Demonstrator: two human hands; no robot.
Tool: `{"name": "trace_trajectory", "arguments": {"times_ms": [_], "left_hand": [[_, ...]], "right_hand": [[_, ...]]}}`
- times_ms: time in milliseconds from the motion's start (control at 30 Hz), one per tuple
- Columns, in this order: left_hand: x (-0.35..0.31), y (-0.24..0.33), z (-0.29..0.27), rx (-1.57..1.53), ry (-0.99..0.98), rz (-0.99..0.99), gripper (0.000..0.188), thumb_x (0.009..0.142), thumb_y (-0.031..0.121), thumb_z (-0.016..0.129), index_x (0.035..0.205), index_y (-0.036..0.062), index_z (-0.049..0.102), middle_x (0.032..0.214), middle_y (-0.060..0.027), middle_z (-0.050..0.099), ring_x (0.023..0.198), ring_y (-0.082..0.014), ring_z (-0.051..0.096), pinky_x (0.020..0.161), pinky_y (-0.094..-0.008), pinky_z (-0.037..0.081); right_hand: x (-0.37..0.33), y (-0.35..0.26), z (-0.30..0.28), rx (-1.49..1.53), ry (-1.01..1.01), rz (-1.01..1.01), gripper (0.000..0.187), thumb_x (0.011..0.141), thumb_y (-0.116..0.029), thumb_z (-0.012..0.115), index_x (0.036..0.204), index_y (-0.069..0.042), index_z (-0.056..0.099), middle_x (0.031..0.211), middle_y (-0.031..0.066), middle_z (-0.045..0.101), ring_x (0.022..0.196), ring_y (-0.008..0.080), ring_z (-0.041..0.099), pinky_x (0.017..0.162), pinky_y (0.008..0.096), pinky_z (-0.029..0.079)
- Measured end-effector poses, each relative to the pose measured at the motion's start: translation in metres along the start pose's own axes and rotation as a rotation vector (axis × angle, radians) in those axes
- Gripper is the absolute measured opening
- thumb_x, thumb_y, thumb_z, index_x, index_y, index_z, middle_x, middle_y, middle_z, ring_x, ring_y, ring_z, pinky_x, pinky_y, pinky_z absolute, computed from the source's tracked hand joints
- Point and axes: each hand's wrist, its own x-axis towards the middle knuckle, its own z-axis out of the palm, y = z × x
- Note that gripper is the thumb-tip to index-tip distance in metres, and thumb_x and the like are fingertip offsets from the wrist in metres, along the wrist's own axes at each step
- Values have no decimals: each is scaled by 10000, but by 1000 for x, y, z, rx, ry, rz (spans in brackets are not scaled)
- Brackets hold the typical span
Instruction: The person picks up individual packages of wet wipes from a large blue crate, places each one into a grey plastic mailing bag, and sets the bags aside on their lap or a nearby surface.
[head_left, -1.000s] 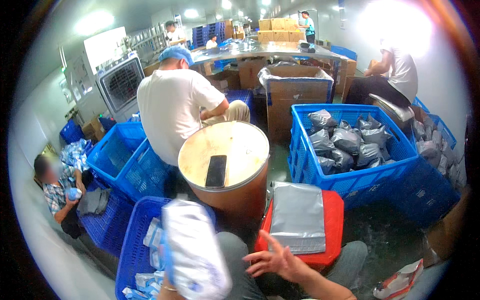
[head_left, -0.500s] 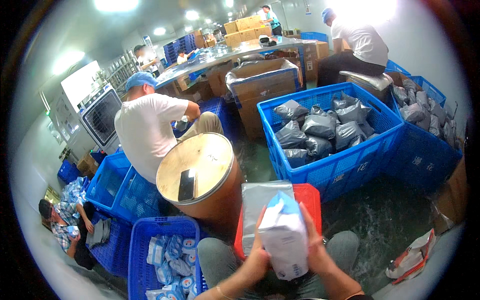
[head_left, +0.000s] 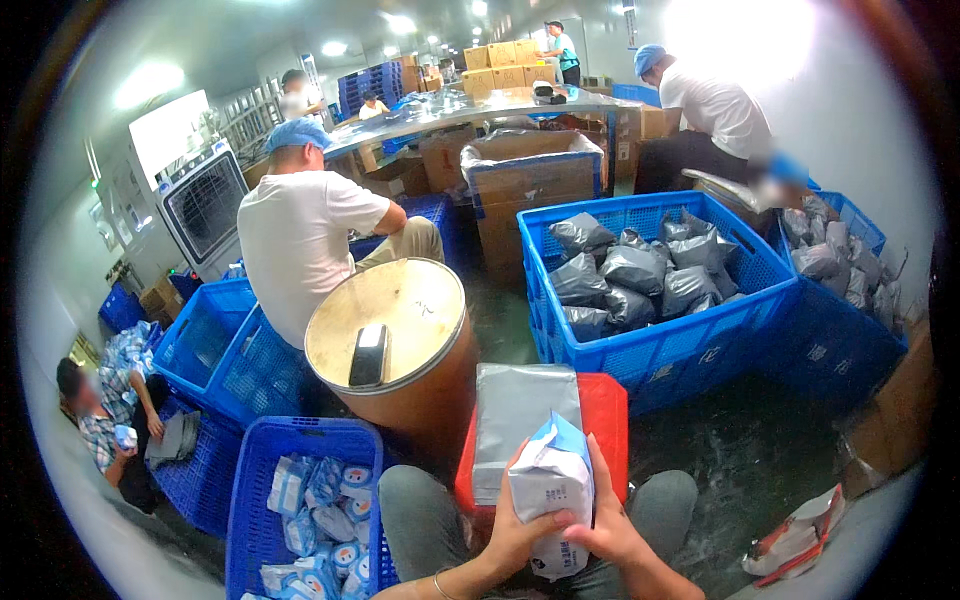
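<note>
Between my two hands I hold a white and blue soft pouch [head_left: 553,482], upright above my lap. My left hand [head_left: 522,538] wraps its left side and my right hand [head_left: 612,530] its right side, with both thumbs across its front. Just beyond it, a flat stack of grey plastic mailing bags [head_left: 525,415] lies on a red plastic stool or bin [head_left: 603,440]; I cannot tell which. To my left, a dark blue basket [head_left: 310,430] contains several similar white and blue pouches [head_left: 325,500].
A round drum [head_left: 425,320] with a black phone [head_left: 369,355] on its lid stands ahead. A blue crate [head_left: 680,345] of filled grey bags [head_left: 635,268] is front right. One co-worker [head_left: 310,225] sits beyond the drum. A crumpled white and red sack [head_left: 800,535] lies at right.
The pouch has come lower and slightly left between my hands. My thumbs have moved from its sides onto its front. At far right, a seated co-worker has leaned toward the grey bags.
</note>
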Motion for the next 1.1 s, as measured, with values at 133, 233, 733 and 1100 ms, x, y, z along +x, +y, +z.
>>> {"name": "trace_trajectory", "arguments": {"times_ms": [133, 233, 733, 1100], "left_hand": [[9, -1, -18, -97, -239, 5, 1061, 830, 300, 751, 1573, 99, 22, 1486, -149, 326, 1373, -261, 335, 1143, -426, 251], [17, 41, -20, 72, -616, 97, 1007, 872, 471, 681, 1578, 102, 65, 1612, -207, 145, 1496, -314, 127, 1189, -457, 150], [45, -53, -104, 1838, -18, 431, 522, 945, 375, 547, 1424, 175, 488, 1509, -121, 392, 1386, -357, 318, 1104, -573, 230], [106, -39, -97, 1645, -57, 608, 199, 665, 138, 678, 838, 68, 609, 836, -109, 554, 845, -319, 580, 690, -440, 486]], "right_hand": [[-4, -2, 1, 180, 134, 93, 1183, 696, -525, 800, 1548, -43, 136, 1488, 216, 353, 1361, 319, 384, 1107, 466, 339], [-23, 13, -28, 727, 257, 188, 1001, 736, -583, 731, 1472, -43, 321, 1336, 213, 503, 1120, 337, 591, 945, 469, 522], [-55, 6, -60, 815, 587, 1, 798, 867, -585, 574, 1444, -63, 399, 1349, 206, 534, 1160, 318, 600, 974, 458, 510], [43, -7, -41, -576, 159, -91, 859, 635, -296, 853, 1372, -62, 479, 1289, 209, 583, 1142, 328, 614, 964, 371, 485]]}}
